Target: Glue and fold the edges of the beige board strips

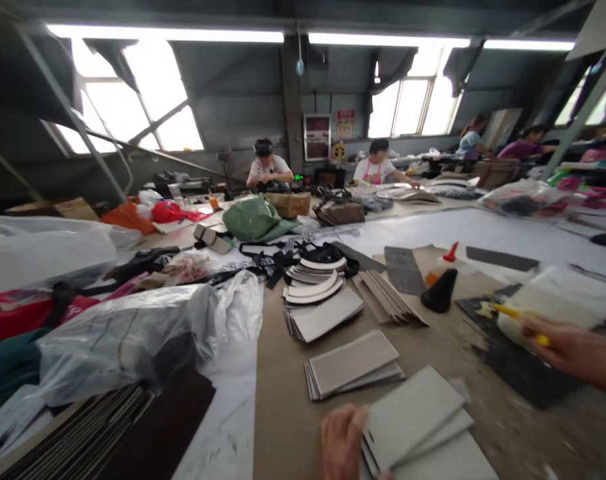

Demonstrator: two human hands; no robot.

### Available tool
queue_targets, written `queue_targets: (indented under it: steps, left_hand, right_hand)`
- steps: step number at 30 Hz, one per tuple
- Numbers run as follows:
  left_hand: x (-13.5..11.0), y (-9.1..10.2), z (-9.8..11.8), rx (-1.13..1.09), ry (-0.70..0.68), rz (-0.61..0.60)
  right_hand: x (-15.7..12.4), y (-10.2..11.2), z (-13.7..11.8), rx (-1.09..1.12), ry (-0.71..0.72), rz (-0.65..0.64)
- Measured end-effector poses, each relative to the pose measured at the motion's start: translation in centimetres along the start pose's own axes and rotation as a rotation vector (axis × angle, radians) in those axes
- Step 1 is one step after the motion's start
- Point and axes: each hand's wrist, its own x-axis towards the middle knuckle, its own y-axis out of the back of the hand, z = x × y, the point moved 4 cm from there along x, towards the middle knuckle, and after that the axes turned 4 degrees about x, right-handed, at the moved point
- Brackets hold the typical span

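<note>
My left hand [341,441] is at the bottom middle, its fingers curled against the left edge of a fanned stack of light grey rectangular panels [417,413]. Its thumb tip shows low at the panels' near edge. At the right, my right hand [565,343] is closed around a slim yellow-handled tool [507,311], whose working end I cannot make out. The tool is over a pale, translucent item and a dark, glue-stained sheet [527,373]. Beyond my left hand lies another stack of grey panels [355,360].
Further stacks include white-edged curved pieces [315,287] and brown strips [387,300]. A black cone-shaped holder [439,291] stands near a red-tipped bottle [451,252]. Plastic-wrapped goods [127,327] and dark boards [107,427] crowd the left. Several people work across the table.
</note>
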Motion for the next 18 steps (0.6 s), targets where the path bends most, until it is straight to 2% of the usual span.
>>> queue_targets:
  steps: [1, 3, 6, 8, 10, 12, 13, 14, 16, 18]
  left_hand:
    - [0.0, 0.6, 0.5, -0.016, -0.007, -0.039]
    - [0.4, 1.3, 1.0, -0.037, 0.011, -0.107]
    - [1.0, 1.3, 0.9, -0.077, 0.04, -0.173]
    - [1.1, 1.2, 0.7, -0.086, 0.052, -0.194]
    - [1.0, 1.1, 0.7, -0.084, 0.054, -0.205]
    - [0.9, 1.3, 0.7, -0.081, 0.047, -0.208]
    - [0.8, 1.4, 0.8, -0.08, 0.043, -0.205]
    - [0.8, 1.5, 0.7, -0.078, 0.044, -0.2]
    - [0.6, 1.7, 0.7, -0.072, 0.053, -0.193]
    - [0.4, 1.8, 0.5, -0.067, 0.064, -0.195]
  right_hand:
    - [-0.4, 0.4, -0.9, -0.033, -0.084, -0.054]
    - [-1.2, 1.0, -2.0, -0.087, -0.199, -0.076]
    - [-2.9, 1.8, -2.1, -0.171, -0.355, -0.061]
    - [-4.2, 2.9, -2.7, -0.218, -0.437, 0.033]
    - [-5.5, 4.1, -4.6, -0.17, -0.514, 0.21]
    - [-7.0, 4.7, -7.4, 0.075, -0.578, 0.419]
    - [-7.7, 4.5, -9.2, 0.28, -0.574, 0.511]
    - [-8.2, 3.9, -11.1, 0.504, -0.539, 0.548]
    - [-9.1, 1.8, -14.9, 0.79, -0.517, 0.445]
    - [-9.8, -0.7, -18.4, 0.947, -0.512, 0.261]
